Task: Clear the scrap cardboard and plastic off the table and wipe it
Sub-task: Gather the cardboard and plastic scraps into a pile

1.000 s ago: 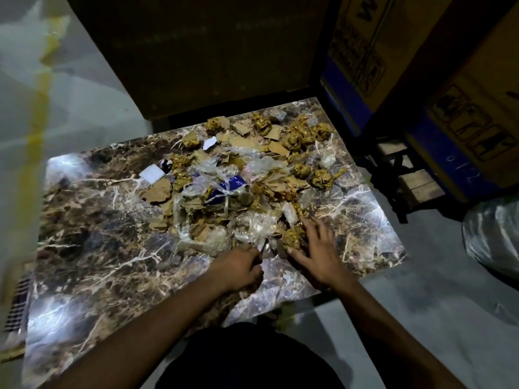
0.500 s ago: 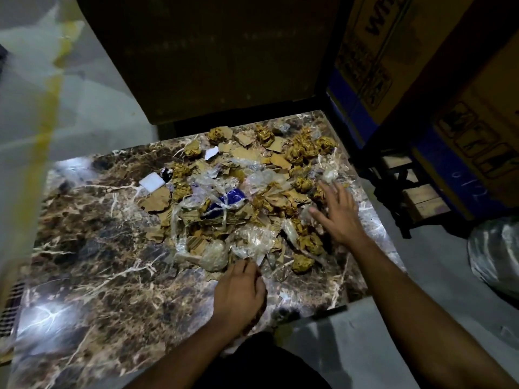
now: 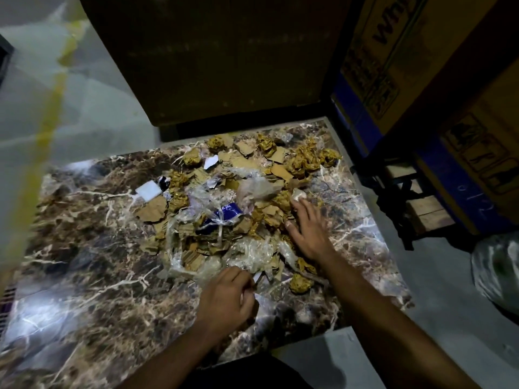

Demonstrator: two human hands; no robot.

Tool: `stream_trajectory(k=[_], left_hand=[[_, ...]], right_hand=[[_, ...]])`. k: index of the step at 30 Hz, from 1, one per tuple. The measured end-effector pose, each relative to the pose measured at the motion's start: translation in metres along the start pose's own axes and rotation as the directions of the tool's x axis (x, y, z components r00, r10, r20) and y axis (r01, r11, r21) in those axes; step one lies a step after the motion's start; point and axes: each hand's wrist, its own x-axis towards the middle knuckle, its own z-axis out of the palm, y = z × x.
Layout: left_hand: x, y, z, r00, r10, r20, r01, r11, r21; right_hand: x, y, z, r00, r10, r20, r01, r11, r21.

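While leaning over: we are facing the brown marble-patterned table (image 3: 84, 262).
Left hand (image 3: 227, 299): we are pinching clear crinkled plastic film (image 3: 252, 256).
Right hand (image 3: 306, 228): we are spreading it flat on torn brown cardboard scraps (image 3: 269, 217), gripping nothing.

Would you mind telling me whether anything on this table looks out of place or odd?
Yes: torn cardboard scraps, crumpled brown wads and clear plastic film lie heaped across the far right half of the marble table; both hands rest at its edge.
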Motion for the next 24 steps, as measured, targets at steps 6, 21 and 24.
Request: stream_trajectory(k=[6, 21, 24], left_hand=[[0.001, -0.017, -0.019, 0.947, 0.133, -0.293, -0.131, 0.991, 0.024], [0.054, -0.045, 0.002, 0.887, -0.441, -0.138, 0.432, 0.897, -0.093], [0.061, -0.042, 0.01, 0.885, -0.443, -0.143, 0.436, 0.896, -0.084]], right_hand=[[0.028, 0.019, -0.059, 0.98, -0.083, -0.182, 0.083, 0.997, -0.008], [0.172, 0.036, -0.085, 0.983, 0.053, 0.177, -0.011, 0.974, -0.227], [0.163, 0.021, -0.072, 0.993, 0.014, 0.118, 0.007, 0.985, -0.172]])
